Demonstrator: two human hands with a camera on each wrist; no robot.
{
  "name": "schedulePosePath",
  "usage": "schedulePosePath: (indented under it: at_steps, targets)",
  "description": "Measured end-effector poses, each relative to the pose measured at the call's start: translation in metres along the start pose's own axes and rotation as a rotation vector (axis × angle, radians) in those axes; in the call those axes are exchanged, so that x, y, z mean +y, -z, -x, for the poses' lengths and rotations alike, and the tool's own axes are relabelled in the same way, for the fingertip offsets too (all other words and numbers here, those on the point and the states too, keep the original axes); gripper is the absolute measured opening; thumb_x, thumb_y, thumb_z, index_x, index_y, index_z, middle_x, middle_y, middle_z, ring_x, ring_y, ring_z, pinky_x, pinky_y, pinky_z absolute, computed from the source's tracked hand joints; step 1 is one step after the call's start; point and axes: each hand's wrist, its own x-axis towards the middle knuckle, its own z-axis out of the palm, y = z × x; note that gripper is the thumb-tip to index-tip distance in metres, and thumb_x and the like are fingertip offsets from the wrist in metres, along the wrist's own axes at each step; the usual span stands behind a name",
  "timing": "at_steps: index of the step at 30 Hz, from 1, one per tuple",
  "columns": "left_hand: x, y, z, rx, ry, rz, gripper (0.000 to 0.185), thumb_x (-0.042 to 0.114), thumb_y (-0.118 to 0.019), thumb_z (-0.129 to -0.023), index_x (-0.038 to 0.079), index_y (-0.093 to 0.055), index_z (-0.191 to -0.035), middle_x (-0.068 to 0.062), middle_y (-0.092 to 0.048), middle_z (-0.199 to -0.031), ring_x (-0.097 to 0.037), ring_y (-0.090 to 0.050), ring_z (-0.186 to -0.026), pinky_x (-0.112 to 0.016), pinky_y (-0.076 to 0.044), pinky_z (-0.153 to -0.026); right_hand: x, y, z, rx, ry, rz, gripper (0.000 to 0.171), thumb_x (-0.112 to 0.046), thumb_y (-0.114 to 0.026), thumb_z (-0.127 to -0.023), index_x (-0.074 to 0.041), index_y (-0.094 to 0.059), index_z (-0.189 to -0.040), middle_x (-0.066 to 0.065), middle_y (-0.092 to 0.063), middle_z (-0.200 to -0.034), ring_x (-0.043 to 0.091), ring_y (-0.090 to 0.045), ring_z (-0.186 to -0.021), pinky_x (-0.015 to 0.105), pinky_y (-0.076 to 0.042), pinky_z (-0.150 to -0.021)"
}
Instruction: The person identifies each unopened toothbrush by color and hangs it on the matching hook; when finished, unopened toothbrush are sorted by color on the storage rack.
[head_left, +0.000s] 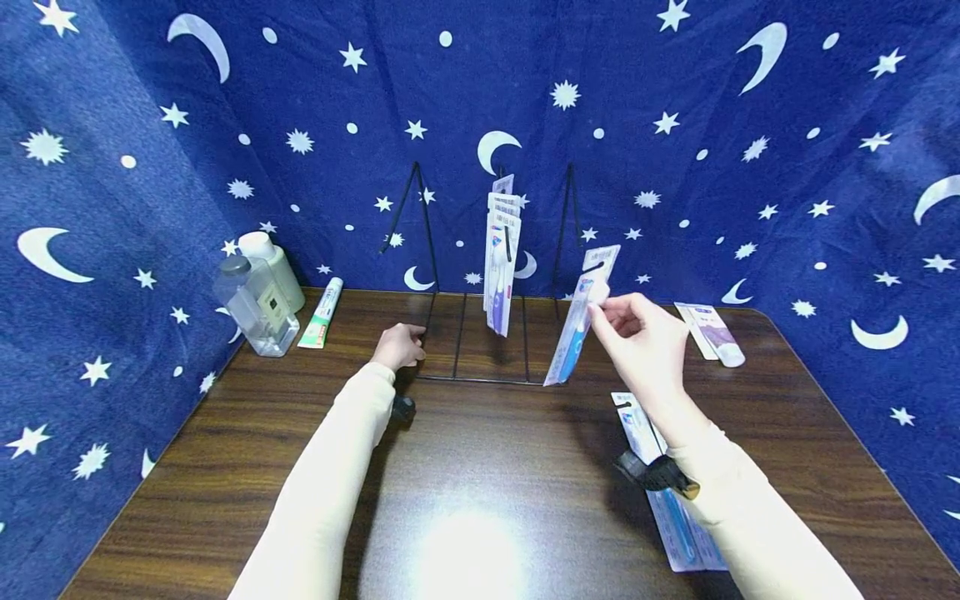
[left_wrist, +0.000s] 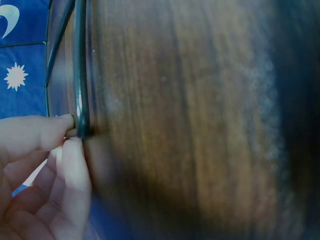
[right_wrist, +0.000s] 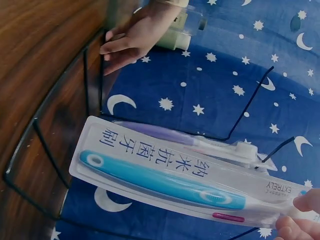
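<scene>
The right hand (head_left: 645, 337) pinches the top of one toothbrush pack (head_left: 579, 321) between thumb and fingers and holds it upright in the air, just in front of the right side of the black wire rack (head_left: 480, 333). The left hand (head_left: 399, 346) rests on the table (head_left: 480, 467) with its fingertips curled around the left front wire of the rack base, so it holds the rack steady.

I judge that the step in hand is hanging this pack on the rack. The next move seems to call for bringing the hole at the top of the pack onto the hook, where other packs (head_left: 501, 267) already hang; they overlap, so I cannot count them exactly.

More packs (head_left: 678, 521) lie flat on the table under the right forearm, at least two. At the far left stand two bottles (head_left: 258, 292) with one toothpaste tube (head_left: 322, 312) beside them, and one more tube (head_left: 712, 333) lies at the far right.
</scene>
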Motion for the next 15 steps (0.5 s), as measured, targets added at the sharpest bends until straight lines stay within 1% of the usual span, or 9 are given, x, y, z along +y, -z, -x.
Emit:
schedulePosePath:
  at_steps: [6,11,15]
  targets:
    - [-0.001,-0.001,0.0,-0.009,0.006,0.03,0.058,-0.009,-0.062,-0.069,-0.003,-0.058,-0.127,-0.006,-0.059,-0.081,-0.004,-0.052,-0.05,-0.016,-0.053,-0.05,-0.002,-0.01,-0.01,0.01,-0.005,-0.012,0.011,-0.013,-0.072,-0.08,-0.002,-0.07,-0.079,0.007,-0.067,-0.064,-0.009,-0.047,-0.056,0.005,-0.038,-0.053]
    - [0.001,0.0,0.002,-0.005,0.002,0.012,0.057,-0.008,-0.062,-0.069,-0.003,-0.058,-0.126,-0.006,-0.059,-0.082,-0.003,-0.052,-0.049,-0.015,-0.052,-0.049,-0.002,-0.016,-0.016,-0.017,-0.017,0.001,0.014,-0.015,-0.073,-0.079,-0.001,-0.069,-0.08,0.008,-0.067,-0.065,-0.012,-0.045,-0.057,0.006,-0.039,-0.053]
    - [0.001,0.002,0.003,-0.002,-0.005,0.001,0.057,-0.008,-0.063,-0.069,-0.003,-0.059,-0.126,-0.005,-0.058,-0.08,-0.003,-0.052,-0.049,-0.015,-0.051,-0.049,-0.002,-0.021,-0.019,-0.021,-0.009,0.008,0.016,-0.016,-0.072,-0.079,-0.001,-0.068,-0.079,0.008,-0.067,-0.065,-0.013,-0.043,-0.057,0.006,-0.038,-0.053]
